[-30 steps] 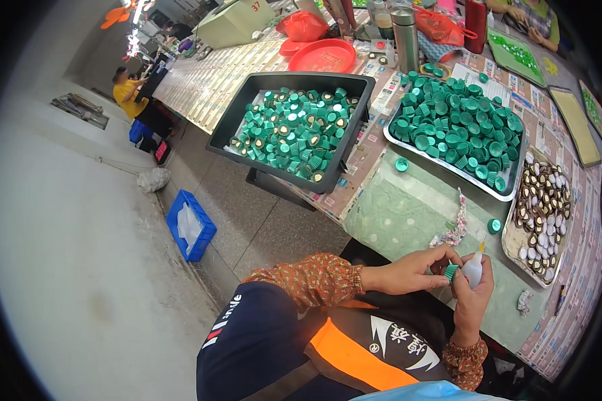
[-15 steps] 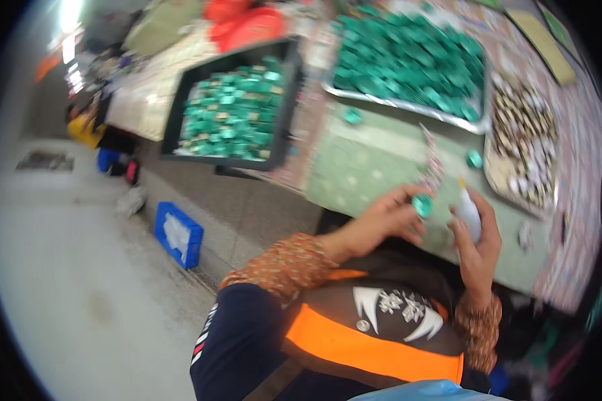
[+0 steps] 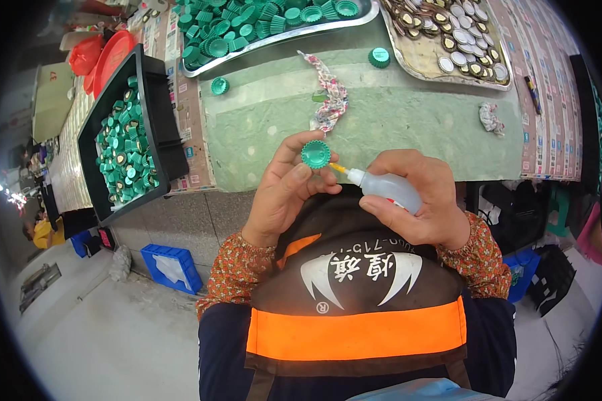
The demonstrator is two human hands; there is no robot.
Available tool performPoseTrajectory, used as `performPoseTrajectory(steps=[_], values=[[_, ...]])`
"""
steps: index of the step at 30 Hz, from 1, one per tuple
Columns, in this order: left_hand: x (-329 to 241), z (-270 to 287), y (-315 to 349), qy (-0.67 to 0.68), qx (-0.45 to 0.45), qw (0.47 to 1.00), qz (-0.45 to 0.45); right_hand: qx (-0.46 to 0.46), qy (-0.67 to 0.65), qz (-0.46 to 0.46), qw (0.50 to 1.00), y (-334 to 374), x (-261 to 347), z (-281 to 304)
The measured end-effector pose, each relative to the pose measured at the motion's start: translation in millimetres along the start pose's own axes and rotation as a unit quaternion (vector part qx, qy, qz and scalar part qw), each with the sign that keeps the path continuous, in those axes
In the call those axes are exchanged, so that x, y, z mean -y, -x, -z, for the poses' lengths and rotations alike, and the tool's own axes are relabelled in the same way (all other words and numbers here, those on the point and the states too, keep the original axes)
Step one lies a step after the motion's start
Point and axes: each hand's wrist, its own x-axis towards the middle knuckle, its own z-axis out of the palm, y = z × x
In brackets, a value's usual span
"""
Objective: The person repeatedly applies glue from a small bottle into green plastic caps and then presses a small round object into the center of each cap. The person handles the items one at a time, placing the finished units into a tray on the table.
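Note:
My left hand (image 3: 281,184) pinches a green crimped bottle cap (image 3: 316,154), its hollow side facing up. In my right hand (image 3: 418,197) lies a whitish squeeze bottle (image 3: 389,190), gripped around its body. The bottle is tilted, its yellow nozzle (image 3: 339,168) pointing left at the cap's lower right rim; whether the tip touches the cap I cannot tell. Beyond the hands a crumpled floral cloth strip (image 3: 332,100) lies on the pale green table cover (image 3: 261,127). Two more green caps rest there, one cap (image 3: 220,85) at left and one cap (image 3: 379,57) at right.
A metal tray (image 3: 287,37) heaped with green caps stands at the back. Right of it, another tray (image 3: 502,85) holds round discs. A black bin (image 3: 159,113) of green caps with discs is at left. A small cloth bundle (image 3: 490,119) and a dark pen (image 3: 533,95) lie at right.
The view has swung, so the table now sits squarer in front of me. My right hand has brought the squeeze bottle over, its nozzle turning from upward to beside the cap in my left hand.

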Motion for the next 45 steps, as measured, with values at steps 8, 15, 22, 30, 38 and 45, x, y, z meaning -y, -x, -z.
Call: performPoseTrajectory(steps=[8,15,22,30,38,45], values=[[-0.5,-0.7,0.5,-0.022,0.017,0.999,0.023,0.028,0.047,0.064,0.996,-1.6,-4.5,0.0],[0.9,-0.8,0.8,-0.034,0.020,0.999,0.025,0.024,0.045,0.076,0.996,-1.0,-5.9,-2.6],[2.1,-0.2,2.4,-0.037,0.018,0.999,0.031,-0.002,0.047,0.066,0.997,-0.8,-5.8,-7.3],[3.8,-2.7,1.7,-0.010,0.012,0.999,0.043,0.026,0.049,0.080,0.995,-3.3,-6.0,-3.1],[4.3,-11.8,6.1,0.016,-0.024,0.997,0.073,0.008,0.014,0.028,0.999,0.2,-9.2,-6.5],[-0.5,-9.7,9.9,-0.015,-0.049,0.996,0.067,-0.001,0.015,0.001,1.000,3.2,-11.9,-5.1]])
